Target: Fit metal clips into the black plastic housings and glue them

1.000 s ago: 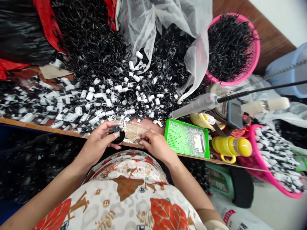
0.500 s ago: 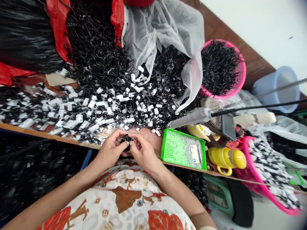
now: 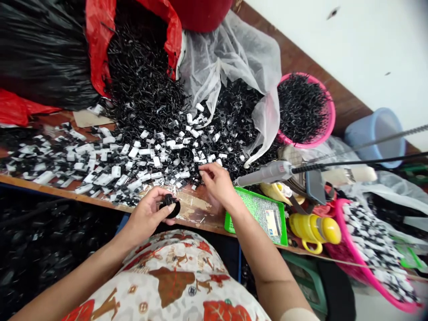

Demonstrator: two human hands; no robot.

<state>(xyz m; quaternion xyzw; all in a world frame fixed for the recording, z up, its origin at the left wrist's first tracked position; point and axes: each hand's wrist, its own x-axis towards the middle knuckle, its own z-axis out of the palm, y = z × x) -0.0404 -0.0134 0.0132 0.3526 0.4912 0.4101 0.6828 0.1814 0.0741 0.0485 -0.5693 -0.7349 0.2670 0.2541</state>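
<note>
A black round plastic part [image 3: 173, 209] with a raised centre is held between the thumb and fingers of my left hand [image 3: 150, 212], just over the bench's front edge. My right hand [image 3: 217, 182] is further forward, at the near edge of a heap of small white and black plastic pieces [image 3: 133, 151]. Its thumb and forefinger come close together beside small dark pieces; what lies between them, if anything, is too small to make out. Another black round part [image 3: 186, 154] rests in the heap, just beyond the right hand.
A green tray [image 3: 229, 223] of small clear pieces lies under my right forearm. A grey power screwdriver [image 3: 264, 174] on a cable hangs over it. To the right are a yellow bottle [image 3: 314, 226] and a pink basket [image 3: 331, 104] of black parts. Red bags [image 3: 100, 40] stand behind.
My hands, together on the black part before, have come apart. The right hand has gone forward and right to the heap, while the left keeps the part. The view has shifted slightly.
</note>
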